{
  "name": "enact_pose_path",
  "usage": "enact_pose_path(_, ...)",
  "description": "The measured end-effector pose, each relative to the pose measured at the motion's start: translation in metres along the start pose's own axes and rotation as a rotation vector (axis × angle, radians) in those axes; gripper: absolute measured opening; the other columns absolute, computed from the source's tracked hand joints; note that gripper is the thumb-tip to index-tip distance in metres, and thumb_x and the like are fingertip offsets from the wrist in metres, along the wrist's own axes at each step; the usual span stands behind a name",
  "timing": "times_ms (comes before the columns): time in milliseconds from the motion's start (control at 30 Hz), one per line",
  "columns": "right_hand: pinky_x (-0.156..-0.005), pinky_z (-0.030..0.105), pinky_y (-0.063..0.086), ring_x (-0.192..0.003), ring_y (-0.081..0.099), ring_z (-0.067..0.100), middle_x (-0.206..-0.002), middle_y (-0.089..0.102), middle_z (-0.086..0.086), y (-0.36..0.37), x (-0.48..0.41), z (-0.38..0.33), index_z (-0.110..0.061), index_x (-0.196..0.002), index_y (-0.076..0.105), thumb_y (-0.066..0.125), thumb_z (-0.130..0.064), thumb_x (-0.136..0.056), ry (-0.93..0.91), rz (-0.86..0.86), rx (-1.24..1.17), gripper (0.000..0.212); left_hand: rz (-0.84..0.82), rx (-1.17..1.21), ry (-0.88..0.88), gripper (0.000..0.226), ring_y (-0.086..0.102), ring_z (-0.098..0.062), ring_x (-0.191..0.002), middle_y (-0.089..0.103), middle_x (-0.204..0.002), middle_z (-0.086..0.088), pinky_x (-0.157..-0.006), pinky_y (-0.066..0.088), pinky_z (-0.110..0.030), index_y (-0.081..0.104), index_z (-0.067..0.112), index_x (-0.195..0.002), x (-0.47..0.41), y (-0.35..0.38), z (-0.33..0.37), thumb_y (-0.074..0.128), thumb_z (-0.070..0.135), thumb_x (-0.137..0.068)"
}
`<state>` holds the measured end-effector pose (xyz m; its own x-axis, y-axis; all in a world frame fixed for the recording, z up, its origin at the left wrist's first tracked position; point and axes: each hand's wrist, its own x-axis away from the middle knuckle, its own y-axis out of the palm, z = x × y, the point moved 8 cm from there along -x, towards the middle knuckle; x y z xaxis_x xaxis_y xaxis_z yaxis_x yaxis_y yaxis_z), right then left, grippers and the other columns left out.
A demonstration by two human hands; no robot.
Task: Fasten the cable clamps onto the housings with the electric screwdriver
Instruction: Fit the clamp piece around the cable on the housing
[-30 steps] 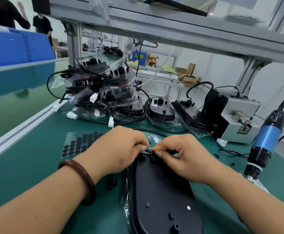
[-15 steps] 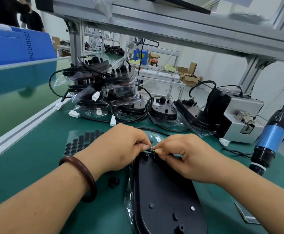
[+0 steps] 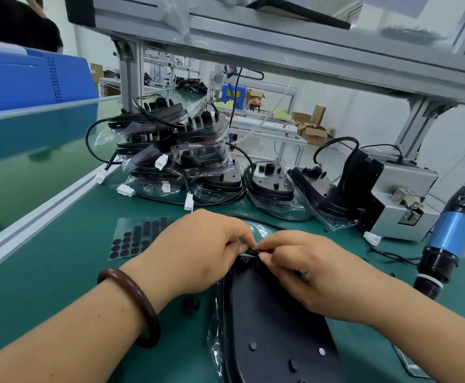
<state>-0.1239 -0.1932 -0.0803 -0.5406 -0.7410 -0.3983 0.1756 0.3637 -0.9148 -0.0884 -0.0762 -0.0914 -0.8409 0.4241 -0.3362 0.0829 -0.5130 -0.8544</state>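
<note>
A flat black housing (image 3: 270,322) lies in a clear plastic bag on the green mat, close in front of me. At its far end my left hand (image 3: 198,252) and my right hand (image 3: 306,269) meet, and both pinch a small black cable clamp (image 3: 252,251) between their fingertips, just above the housing's edge. The fingers hide most of the clamp. A black cable (image 3: 256,219) curves away behind the hands. The electric screwdriver (image 3: 447,241), blue and black, hangs tip down at the right, away from both hands.
Bagged housings with cables and white connectors are stacked in a pile (image 3: 176,156) at the back. A grey screw feeder (image 3: 402,200) stands back right. A sheet of black round pads (image 3: 134,239) lies left of the hands. A small black part (image 3: 191,305) sits under my left wrist.
Both hands stay pinched together at the housing's far end, shifting only slightly. The view has moved a little, so the screwdriver sits further right in the frame.
</note>
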Motion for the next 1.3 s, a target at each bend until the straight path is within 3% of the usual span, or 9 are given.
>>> enact_pose_path(133, -0.069, 0.032, 0.049, -0.079, 0.058, 0.017, -0.112, 0.048, 0.001, 0.0, 0.005, 0.004, -0.013, -0.088, 0.064, 0.056, -0.007, -0.087, 0.071, -0.009, -0.047, 0.01, 0.041, 0.127, 0.051, 0.027, 0.058, 0.005, -0.091, 0.066, -0.094, 0.023, -0.083, 0.049, -0.023, 0.064, 0.042, -0.103, 0.004, 0.001, 0.015, 0.059, 0.044, -0.077)
enact_pose_path(267, -0.066, 0.028, 0.046, -0.077, 0.05, 0.014, -0.098, 0.043, -0.004, 0.002, 0.012, 0.007, -0.011, -0.089, 0.064, 0.049, -0.014, -0.086, 0.105, 0.007, -0.081, 0.016, 0.052, 0.127, 0.048, 0.023, 0.056, 0.002, -0.088, 0.064, -0.089, 0.019, -0.082, 0.048, -0.026, 0.069, 0.038, -0.095, 0.001, 0.01, 0.022, 0.072, 0.047, -0.074)
enact_pose_path(533, -0.07, 0.03, 0.048, -0.079, 0.051, 0.01, -0.099, 0.044, -0.011, 0.003, 0.016, 0.009, -0.016, -0.098, 0.066, 0.046, -0.022, -0.091, 0.128, 0.059, -0.103, 0.022, 0.123, 0.093, -0.052, 0.028, 0.054, 0.004, -0.083, 0.061, -0.082, 0.025, -0.076, 0.045, -0.016, 0.067, 0.04, -0.093, 0.002, 0.011, 0.012, 0.075, 0.05, -0.068)
enact_pose_path(667, -0.065, 0.03, 0.048, -0.075, 0.049, 0.008, -0.098, 0.042, -0.014, 0.002, 0.018, 0.009, -0.022, -0.1, 0.065, 0.045, -0.025, -0.09, 0.142, 0.044, -0.101, 0.023, 0.056, 0.185, -0.052, 0.036, 0.056, 0.008, -0.087, 0.064, -0.085, 0.028, -0.08, 0.049, -0.023, 0.055, 0.059, -0.094, -0.002, 0.013, 0.014, 0.076, 0.043, -0.07)
enact_pose_path(800, -0.063, 0.035, 0.049, -0.073, 0.053, 0.013, -0.095, 0.043, -0.013, 0.003, 0.017, 0.008, -0.025, -0.105, 0.067, 0.045, -0.026, -0.089, 0.133, 0.023, -0.082, 0.027, -0.05, 0.279, -0.072, 0.026, 0.063, 0.007, -0.081, 0.068, -0.083, 0.026, -0.079, 0.053, -0.026, 0.067, 0.05, -0.089, -0.008, 0.019, 0.014, 0.078, 0.033, -0.072)
enact_pose_path(967, -0.064, 0.038, 0.051, -0.075, 0.055, 0.016, -0.093, 0.045, -0.011, 0.003, 0.018, 0.009, -0.025, -0.102, 0.066, 0.046, -0.026, -0.09, 0.141, 0.036, -0.102, 0.023, 0.027, 0.231, -0.078, 0.024, 0.059, 0.014, -0.084, 0.067, -0.083, 0.03, -0.074, 0.042, -0.004, 0.069, 0.042, -0.093, -0.002, 0.019, 0.013, 0.077, 0.034, -0.072)
enact_pose_path(1033, -0.066, 0.038, 0.051, -0.078, 0.057, 0.017, -0.094, 0.046, -0.01, 0.003, 0.017, 0.01, -0.024, -0.102, 0.067, 0.046, -0.025, -0.09, 0.141, 0.037, -0.117, 0.024, 0.07, 0.174, -0.078, 0.031, 0.058, 0.011, -0.087, 0.066, -0.085, 0.029, -0.078, 0.042, -0.007, 0.065, 0.042, -0.1, 0.0, 0.017, 0.012, 0.076, 0.038, -0.072)
enact_pose_path(1133, -0.063, 0.037, 0.051, -0.075, 0.055, 0.015, -0.092, 0.046, -0.01, 0.002, 0.017, 0.009, -0.023, -0.102, 0.068, 0.047, -0.024, -0.089, 0.132, 0.044, -0.111, 0.025, 0.095, 0.166, -0.048, 0.025, 0.058, 0.008, -0.085, 0.066, -0.082, 0.027, -0.079, 0.047, -0.017, 0.066, 0.044, -0.093, 0.001, 0.013, 0.015, 0.077, 0.038, -0.071)
enact_pose_path(1300, -0.064, 0.037, 0.051, -0.076, 0.056, 0.016, -0.092, 0.046, -0.01, 0.002, 0.017, 0.01, -0.02, -0.101, 0.068, 0.043, -0.027, -0.09, 0.123, 0.056, -0.102, 0.028, 0.051, 0.222, -0.119, 0.019, 0.059, 0.009, -0.077, 0.066, -0.076, 0.025, -0.067, 0.045, -0.009, 0.067, 0.051, -0.072, -0.003, 0.015, 0.012, 0.081, 0.038, -0.066)
